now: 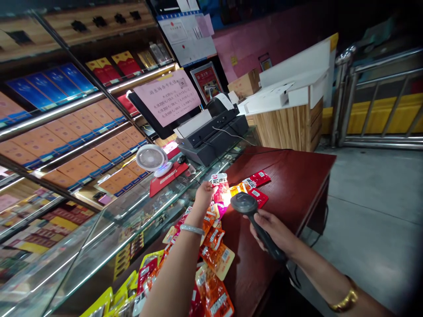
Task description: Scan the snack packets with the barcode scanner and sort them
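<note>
My left hand (205, 193) is closed on the edge of a red and white snack packet (220, 181), which it holds above the table. Bright light falls on the packet's lower right side. Wrapped round the handle of a dark barcode scanner (244, 203) is my right hand (272, 231); the scanner's head points toward the lit packet. Under and beside my left forearm lies a heap of orange, red and yellow snack packets (218, 259). Beyond the scanner, several red and orange packets (258, 178) lie on the reddish-brown table (297, 176).
Left of the table runs a glass display counter (132, 224), bearing a small white fan (152, 158) and a dark cash drawer (214, 136). A monitor (165, 103) carries a pink handwritten sheet. Shelves of boxes stand behind. Metal railing (380, 97) is at the right.
</note>
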A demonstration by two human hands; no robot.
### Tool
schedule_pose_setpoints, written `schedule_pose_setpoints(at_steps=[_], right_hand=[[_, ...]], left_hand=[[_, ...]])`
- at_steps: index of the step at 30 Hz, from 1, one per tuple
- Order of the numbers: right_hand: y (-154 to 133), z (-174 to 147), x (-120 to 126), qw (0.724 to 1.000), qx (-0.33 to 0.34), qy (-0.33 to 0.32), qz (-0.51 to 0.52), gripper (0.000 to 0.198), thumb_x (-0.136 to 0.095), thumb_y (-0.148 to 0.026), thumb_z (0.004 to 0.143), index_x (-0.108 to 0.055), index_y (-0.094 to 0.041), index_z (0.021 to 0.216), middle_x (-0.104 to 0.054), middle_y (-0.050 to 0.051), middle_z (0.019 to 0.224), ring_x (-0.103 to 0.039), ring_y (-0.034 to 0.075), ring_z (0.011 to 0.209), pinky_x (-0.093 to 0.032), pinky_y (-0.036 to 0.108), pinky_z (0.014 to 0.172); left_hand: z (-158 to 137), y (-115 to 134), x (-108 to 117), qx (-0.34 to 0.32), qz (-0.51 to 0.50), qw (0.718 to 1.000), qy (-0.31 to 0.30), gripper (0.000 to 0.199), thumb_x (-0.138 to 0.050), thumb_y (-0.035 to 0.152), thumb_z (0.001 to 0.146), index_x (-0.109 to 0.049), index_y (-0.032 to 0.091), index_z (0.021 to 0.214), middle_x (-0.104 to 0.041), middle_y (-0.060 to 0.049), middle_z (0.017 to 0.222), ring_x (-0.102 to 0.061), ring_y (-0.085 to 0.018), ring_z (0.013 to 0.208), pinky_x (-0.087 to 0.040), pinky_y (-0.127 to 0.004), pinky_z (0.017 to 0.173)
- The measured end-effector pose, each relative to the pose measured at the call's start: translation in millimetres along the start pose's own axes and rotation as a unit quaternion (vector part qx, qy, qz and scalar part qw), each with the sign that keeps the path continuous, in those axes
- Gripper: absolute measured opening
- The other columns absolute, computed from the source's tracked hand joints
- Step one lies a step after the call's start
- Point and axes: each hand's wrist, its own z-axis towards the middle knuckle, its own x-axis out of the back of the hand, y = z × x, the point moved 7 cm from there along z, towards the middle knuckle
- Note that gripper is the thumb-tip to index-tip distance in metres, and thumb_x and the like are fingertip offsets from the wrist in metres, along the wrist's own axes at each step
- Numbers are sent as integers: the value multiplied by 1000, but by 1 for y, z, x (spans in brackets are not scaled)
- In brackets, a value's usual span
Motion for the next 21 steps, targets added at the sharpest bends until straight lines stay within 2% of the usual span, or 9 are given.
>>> schedule_pose_setpoints(at_steps=[3,6,9,11,13,15,17,19,21], right_hand=[[-3,-1,-2,1000,5,0,-3,50,-63,-66,82,-55,-18,96,-56,-7,55,-48,7,34,-38,17,34],[-5,-1,-4,1000,10,0,-6,50,-63,-66,82,-53,-19,95,-56,-7,55,-47,7,33,-38,17,33],[-5,-1,-3,1000,8,6,-9,50,-63,-67,81,-53,-20,95,-56,-7,54,-47,8,33,-38,17,32],[-4,-2,-2,1000,3,10,-11,51,-63,-68,80,-53,-20,95,-56,-8,54,-47,8,33,-38,17,32],[-3,-2,-1,1000,-1,10,-11,52,-63,-68,80,-53,-20,95,-57,-7,55,-48,8,33,-38,17,33],[-2,-2,0,1000,-3,10,-10,51,-63,-68,80,-54,-19,96,-58,-7,55,-49,8,34,-38,17,33],[-1,-1,0,1000,-4,10,-7,51,-63,-67,80,-55,-19,98,-58,-7,56,-48,8,34,-38,17,33],[-1,-1,0,1000,-5,11,-5,51,-64,-65,81,-55,-19,99,-59,-7,57,-48,8,34,-39,17,33],[-1,-2,0,1000,-7,11,-4,50,-63,-65,81,-55,-19,100,-59,-6,58,-49,8,35,-38,17,33]], left_hand=[[-5,9,-2,-8,-29,1000,-7,19,-60,32,84,-45,20,81,-38,11,51,-42,-6,40,-37,-18,47],[-8,20,-13,-15,-33,999,-28,18,-61,33,86,-52,18,92,-54,6,60,-56,-9,49,-47,-21,54],[-11,27,-22,-26,86,995,-50,28,-65,32,84,-58,16,106,-70,-6,83,-69,-15,73,-53,-27,71],[-15,25,-21,-20,170,984,-47,37,-76,32,73,-63,15,104,-71,-14,97,-69,-24,93,-53,-35,83],[-22,17,-16,3,265,963,-48,48,-85,34,58,-65,13,97,-69,-21,109,-63,-36,110,-48,-45,92],[-30,7,-11,26,374,924,-69,58,-87,41,51,-66,14,98,-65,-24,119,-57,-41,118,-43,-49,97],[-36,-1,-7,41,430,897,-98,61,-86,47,50,-67,17,99,-66,-22,120,-58,-40,118,-42,-47,97],[-36,-6,-1,48,414,902,-116,53,-87,45,47,-68,19,90,-71,-18,111,-62,-38,111,-44,-42,93],[-34,-10,4,54,388,912,-125,40,-87,42,46,-67,19,73,-74,-14,92,-67,-34,97,-46,-37,83]])
